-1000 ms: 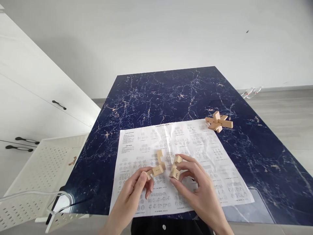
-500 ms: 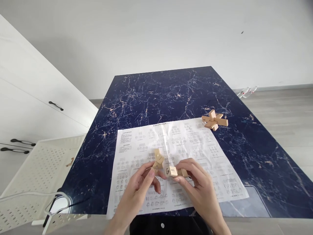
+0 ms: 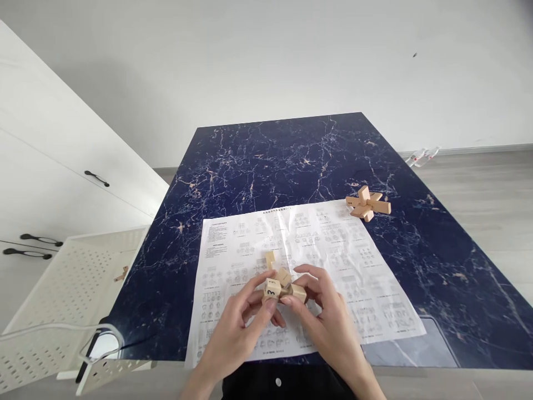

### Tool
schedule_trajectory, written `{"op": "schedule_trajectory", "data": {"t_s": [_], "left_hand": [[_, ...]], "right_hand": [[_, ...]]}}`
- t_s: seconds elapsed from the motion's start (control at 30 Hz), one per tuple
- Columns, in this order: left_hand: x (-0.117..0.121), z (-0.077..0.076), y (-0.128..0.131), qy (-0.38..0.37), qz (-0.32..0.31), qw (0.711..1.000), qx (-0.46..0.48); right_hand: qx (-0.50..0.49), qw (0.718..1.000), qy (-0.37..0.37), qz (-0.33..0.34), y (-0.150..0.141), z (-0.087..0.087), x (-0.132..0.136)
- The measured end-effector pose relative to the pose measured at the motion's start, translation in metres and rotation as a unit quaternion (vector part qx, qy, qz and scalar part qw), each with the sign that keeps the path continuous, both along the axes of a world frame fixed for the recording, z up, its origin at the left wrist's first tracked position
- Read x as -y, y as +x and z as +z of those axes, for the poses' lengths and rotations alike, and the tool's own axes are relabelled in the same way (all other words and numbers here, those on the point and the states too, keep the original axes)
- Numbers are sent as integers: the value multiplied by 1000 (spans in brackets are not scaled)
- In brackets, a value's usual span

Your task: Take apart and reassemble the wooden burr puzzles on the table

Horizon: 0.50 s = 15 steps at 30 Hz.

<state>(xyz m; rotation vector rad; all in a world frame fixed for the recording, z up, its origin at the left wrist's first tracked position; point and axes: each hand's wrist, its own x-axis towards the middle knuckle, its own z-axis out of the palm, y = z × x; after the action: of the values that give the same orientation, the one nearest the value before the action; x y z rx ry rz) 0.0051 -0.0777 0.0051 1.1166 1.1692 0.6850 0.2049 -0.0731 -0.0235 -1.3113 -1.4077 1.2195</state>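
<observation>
Wooden notched pieces [image 3: 284, 277] meet over near half of printed sheet [image 3: 353, 266]; whether interlocked, we cannot tell. Our left hand [image 3: 239, 321] pinches 3-marked end [image 3: 272, 289], our right hand [image 3: 333, 319] another block [image 3: 299, 292]. Risk, we judge: uneven push, fingertip-only hold; pieces could slip onto sheet.

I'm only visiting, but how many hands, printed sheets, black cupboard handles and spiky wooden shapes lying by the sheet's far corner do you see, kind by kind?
Hands: 2, left hand and right hand
Printed sheet: 1
Black handles: 3
Spiky wooden shape: 1
Total: 7, leaving out the held wooden pieces, which overlap too much to count
</observation>
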Motion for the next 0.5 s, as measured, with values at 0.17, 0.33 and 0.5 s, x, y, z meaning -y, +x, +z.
{"op": "schedule_trajectory", "data": {"t_s": [0.17,0.33,0.5], "left_hand": [[-4,8,2,7,-30,1000,0],[-4,11,3,10,-32,999,-3],[-3,10,2,9,-25,1000,15]], "right_hand": [[4,1000,-14,-8,-6,5,0],[0,999,-35,8,-7,9,-2],[2,998,-51,22,-5,14,-3]]}}
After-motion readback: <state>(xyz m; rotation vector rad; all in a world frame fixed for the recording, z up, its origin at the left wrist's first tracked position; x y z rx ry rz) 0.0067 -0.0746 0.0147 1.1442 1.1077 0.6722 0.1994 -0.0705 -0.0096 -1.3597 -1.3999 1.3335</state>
